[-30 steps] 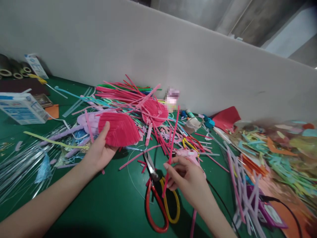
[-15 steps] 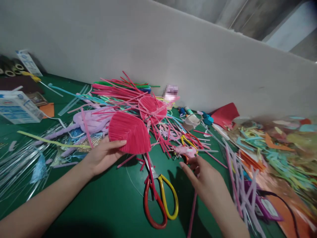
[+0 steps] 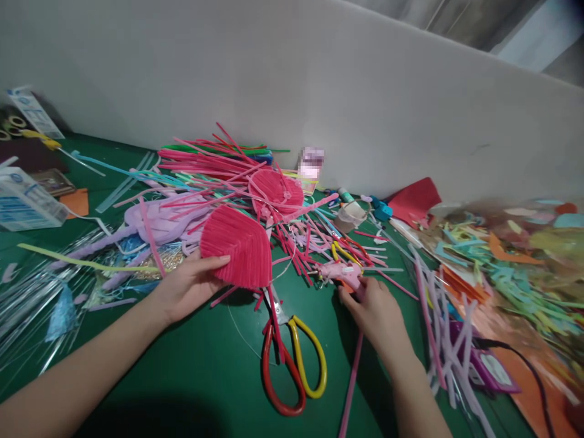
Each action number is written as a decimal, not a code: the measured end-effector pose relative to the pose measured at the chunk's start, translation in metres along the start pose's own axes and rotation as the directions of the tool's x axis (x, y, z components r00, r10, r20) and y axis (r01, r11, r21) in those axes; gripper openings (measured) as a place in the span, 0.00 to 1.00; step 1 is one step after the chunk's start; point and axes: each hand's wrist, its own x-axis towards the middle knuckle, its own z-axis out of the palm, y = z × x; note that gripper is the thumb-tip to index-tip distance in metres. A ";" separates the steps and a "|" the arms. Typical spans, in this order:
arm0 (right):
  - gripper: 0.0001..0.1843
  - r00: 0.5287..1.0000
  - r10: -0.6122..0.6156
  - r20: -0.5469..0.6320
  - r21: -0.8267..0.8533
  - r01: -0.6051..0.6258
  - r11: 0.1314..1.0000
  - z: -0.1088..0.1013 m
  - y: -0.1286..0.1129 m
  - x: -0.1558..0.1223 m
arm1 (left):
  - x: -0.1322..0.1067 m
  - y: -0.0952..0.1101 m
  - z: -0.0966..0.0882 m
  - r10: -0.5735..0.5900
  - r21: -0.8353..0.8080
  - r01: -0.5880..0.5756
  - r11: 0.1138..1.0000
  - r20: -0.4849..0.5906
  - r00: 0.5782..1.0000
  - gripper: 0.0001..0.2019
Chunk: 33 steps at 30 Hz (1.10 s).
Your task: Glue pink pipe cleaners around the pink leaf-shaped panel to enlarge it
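Observation:
My left hand (image 3: 186, 285) grips a pink leaf-shaped piece made of pipe cleaners (image 3: 237, 246), held just above the green table (image 3: 191, 365). My right hand (image 3: 371, 307) lies on the table with its fingers curled round the handle of a pink glue gun (image 3: 342, 274). Between the hands lie scissors with one red and one yellow handle (image 3: 292, 365). A second round pink pipe-cleaner piece (image 3: 276, 190) rests on the pile behind.
A heap of pink, red and green pipe cleaners (image 3: 214, 164) lies against the white wall. A lilac pipe-cleaner figure (image 3: 155, 222) and clear wrappers (image 3: 41, 298) are at left, a white box (image 3: 22, 204) far left. Coloured paper scraps (image 3: 502, 261) and a black cable (image 3: 524, 359) fill the right.
My right hand let go of the pink pipe cleaner it held upright and moved forward onto the glue gun. My left hand turned the leaf piece and brought it toward the middle.

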 end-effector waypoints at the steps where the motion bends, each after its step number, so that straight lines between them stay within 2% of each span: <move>1: 0.21 1.000 0.022 -0.018 0.004 -0.022 1.000 -0.002 0.000 0.000 | 0.000 0.000 0.000 -0.001 0.000 0.001 1.000 -0.003 1.000 0.30; 4: 0.24 0.988 0.138 -0.064 0.060 -0.134 0.989 -0.012 -0.005 0.000 | 0.000 0.001 0.001 0.000 0.007 0.000 1.000 -0.009 1.000 0.30; 7: 0.27 0.957 0.245 -0.157 0.168 -0.219 0.961 -0.023 -0.012 -0.001 | 0.000 0.001 0.001 0.009 -0.003 -0.009 1.000 -0.024 1.000 0.28; 11: 0.28 0.901 0.285 -0.328 0.227 -0.218 0.949 -0.032 -0.021 -0.004 | 0.001 0.000 0.001 -0.003 -0.030 0.001 1.000 -0.054 0.999 0.25; 15: 0.30 0.831 0.346 -0.436 0.313 -0.221 0.924 -0.036 -0.025 -0.008 | 0.000 0.000 0.001 -0.002 -0.025 0.001 1.000 -0.061 0.998 0.25; 17: 0.27 0.820 0.342 -0.458 0.361 -0.180 0.915 -0.036 -0.029 -0.011 | 0.000 -0.001 0.001 0.001 -0.013 -0.002 1.000 -0.061 0.998 0.26; 19: 0.21 0.844 0.287 -0.453 0.372 -0.113 0.921 -0.036 -0.035 -0.016 | 0.000 -0.002 0.002 -0.003 0.002 0.003 1.000 -0.061 0.998 0.25; 21: 0.14 0.876 0.168 -0.453 0.338 -0.006 0.941 -0.034 -0.042 -0.021 | 0.000 -0.003 0.002 -0.015 0.019 0.016 1.000 -0.049 0.999 0.24; 22: 0.14 0.881 0.096 -0.464 0.312 0.061 0.948 -0.033 -0.046 -0.023 | 0.000 -0.004 0.002 -0.019 0.028 0.020 0.999 -0.037 0.999 0.23; 25: 0.18 0.855 -0.090 -0.511 0.241 0.242 0.940 -0.031 -0.054 -0.028 | -0.001 -0.005 0.002 -0.020 0.055 0.020 0.998 -0.002 1.000 0.21; 28: 0.17 0.811 -0.224 -0.540 0.186 0.374 0.908 -0.030 -0.057 -0.030 | -0.001 -0.006 0.002 -0.023 0.068 0.023 0.997 -0.001 1.000 0.21; 30: 0.17 0.781 -0.292 -0.552 0.163 0.444 0.881 -0.030 -0.056 -0.030 | -0.001 -0.006 0.001 -0.028 0.068 0.028 0.997 -0.007 1.000 0.21; 33: 0.18 0.771 -0.323 -0.549 0.159 0.476 0.865 -0.031 -0.056 -0.030 | 0.000 -0.007 0.001 -0.036 0.070 0.037 0.997 -0.011 0.999 0.21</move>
